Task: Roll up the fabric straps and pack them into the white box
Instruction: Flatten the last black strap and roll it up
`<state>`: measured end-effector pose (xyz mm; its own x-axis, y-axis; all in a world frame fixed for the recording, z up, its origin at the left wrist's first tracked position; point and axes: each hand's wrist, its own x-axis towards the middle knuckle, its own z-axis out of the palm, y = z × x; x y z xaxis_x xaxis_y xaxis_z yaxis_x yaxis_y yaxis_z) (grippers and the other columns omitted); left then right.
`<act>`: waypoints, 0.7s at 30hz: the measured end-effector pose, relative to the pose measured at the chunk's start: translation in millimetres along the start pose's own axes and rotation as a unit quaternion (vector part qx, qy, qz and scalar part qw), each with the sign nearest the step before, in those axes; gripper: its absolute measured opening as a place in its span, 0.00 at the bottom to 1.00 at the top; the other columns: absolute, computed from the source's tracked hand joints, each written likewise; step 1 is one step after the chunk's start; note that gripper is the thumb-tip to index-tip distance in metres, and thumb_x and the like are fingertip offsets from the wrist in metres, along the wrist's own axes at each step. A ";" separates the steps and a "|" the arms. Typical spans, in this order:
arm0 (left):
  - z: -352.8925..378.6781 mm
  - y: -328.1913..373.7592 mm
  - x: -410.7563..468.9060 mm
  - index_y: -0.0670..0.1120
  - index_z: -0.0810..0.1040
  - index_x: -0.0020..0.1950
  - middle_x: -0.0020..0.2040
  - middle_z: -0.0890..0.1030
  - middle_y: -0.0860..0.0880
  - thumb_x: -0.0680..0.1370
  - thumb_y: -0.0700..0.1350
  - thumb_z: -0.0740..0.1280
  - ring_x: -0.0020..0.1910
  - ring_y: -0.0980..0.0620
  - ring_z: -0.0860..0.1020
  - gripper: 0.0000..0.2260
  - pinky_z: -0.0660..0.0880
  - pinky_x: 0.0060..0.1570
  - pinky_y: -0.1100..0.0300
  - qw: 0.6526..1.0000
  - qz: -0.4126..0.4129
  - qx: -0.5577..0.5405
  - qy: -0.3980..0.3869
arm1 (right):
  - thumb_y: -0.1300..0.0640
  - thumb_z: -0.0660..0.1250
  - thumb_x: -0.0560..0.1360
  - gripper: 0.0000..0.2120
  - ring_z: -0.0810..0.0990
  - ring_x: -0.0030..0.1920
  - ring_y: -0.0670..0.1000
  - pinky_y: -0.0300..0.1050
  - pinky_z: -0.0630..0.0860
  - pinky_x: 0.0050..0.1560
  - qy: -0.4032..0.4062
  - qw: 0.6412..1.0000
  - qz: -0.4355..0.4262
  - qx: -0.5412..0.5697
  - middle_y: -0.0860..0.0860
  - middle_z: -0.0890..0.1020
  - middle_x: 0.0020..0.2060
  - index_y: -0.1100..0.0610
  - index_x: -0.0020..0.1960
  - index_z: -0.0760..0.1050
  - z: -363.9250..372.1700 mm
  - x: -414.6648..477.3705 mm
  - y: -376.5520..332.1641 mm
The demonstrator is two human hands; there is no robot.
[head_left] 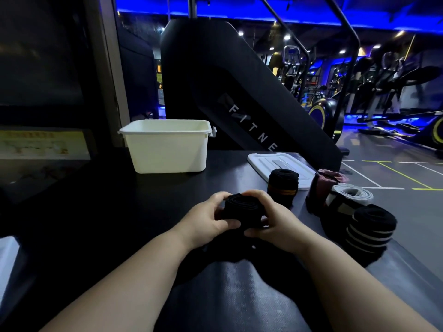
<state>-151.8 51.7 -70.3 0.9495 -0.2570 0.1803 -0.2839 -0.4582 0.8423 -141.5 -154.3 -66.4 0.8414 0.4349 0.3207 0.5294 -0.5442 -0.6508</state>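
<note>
Forearms, 2 of them, reach in from the bottom edge and meet over the middle of the black table (96, 212). Left fingers (219, 196) curl over the top of a black strap roll (239, 207), thumb pressed to its near side. Right fingers (254, 195) wrap the opposite side, thumb tucked low. So the left hand (206, 219) and right hand (275, 221) clamp the roll between them, just above the tabletop. Dark fabric seems to trail from under it toward the camera, but against the dark surface I cannot tell how much is loose.

I judge this as the rolling step, late in this strap. To the right stand 4 finished rolls: an orange-striped black roll (282, 185), a pink roll (321, 185), a grey-white roll (347, 195) and a white-striped black roll (369, 228). The white box (167, 152) stands open at the far side of the table, well apart from the hands, its floor hidden. Its lid (263, 161) lies flat behind the rolls.

The next move calls for winding in any remaining tail tightly, then a 1-handed grip firm enough to stop the roll springing open on the reach to the box.
</note>
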 end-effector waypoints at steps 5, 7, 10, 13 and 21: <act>2.5 -0.6 -3.2 0.69 0.72 0.57 0.54 0.83 0.53 0.60 0.55 0.75 0.56 0.58 0.80 0.28 0.74 0.63 0.52 0.999 -0.018 -0.035 0.025 | 0.64 0.77 0.66 0.40 0.79 0.47 0.40 0.37 0.77 0.50 0.002 0.999 0.042 0.001 0.38 0.77 0.53 0.34 0.64 0.61 -2.8 -2.3 -8.2; 4.0 3.6 -3.5 0.66 0.71 0.62 0.57 0.82 0.54 0.61 0.50 0.76 0.58 0.60 0.79 0.32 0.73 0.64 0.54 0.998 -0.030 -0.050 0.003 | 0.63 0.77 0.65 0.43 0.80 0.46 0.44 0.41 0.79 0.51 -0.001 0.997 0.080 -0.007 0.46 0.79 0.51 0.39 0.69 0.58 -7.1 -3.3 -8.3; 11.9 11.5 1.6 0.58 0.69 0.68 0.59 0.80 0.54 0.66 0.43 0.76 0.58 0.59 0.79 0.33 0.73 0.65 0.55 0.999 -0.033 -0.016 -0.022 | 0.59 0.79 0.64 0.44 0.79 0.53 0.47 0.44 0.78 0.55 0.013 0.991 0.124 -0.047 0.50 0.78 0.53 0.47 0.71 0.56 -15.6 -7.1 -5.6; 23.6 23.0 9.3 0.59 0.67 0.69 0.58 0.79 0.54 0.71 0.40 0.74 0.53 0.60 0.79 0.31 0.75 0.57 0.66 0.999 -0.032 0.011 -0.022 | 0.56 0.79 0.64 0.38 0.79 0.50 0.47 0.44 0.77 0.52 0.060 0.980 0.182 -0.052 0.46 0.76 0.49 0.51 0.66 0.61 -20.2 -14.8 0.0; 62.2 40.2 36.3 0.57 0.65 0.73 0.63 0.77 0.53 0.74 0.42 0.72 0.60 0.58 0.75 0.31 0.69 0.58 0.68 0.999 -0.029 0.038 -0.001 | 0.56 0.78 0.64 0.21 0.83 0.48 0.48 0.49 0.80 0.52 0.158 0.945 0.287 -0.001 0.49 0.84 0.48 0.55 0.56 0.79 -28.1 -27.3 25.6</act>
<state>-137.1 -29.0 -61.5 0.9642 -0.2299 0.1322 -0.2388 -0.5358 0.8099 -147.8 -200.3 -72.5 0.9800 -0.1692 0.1048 -0.0250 -0.6269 -0.7787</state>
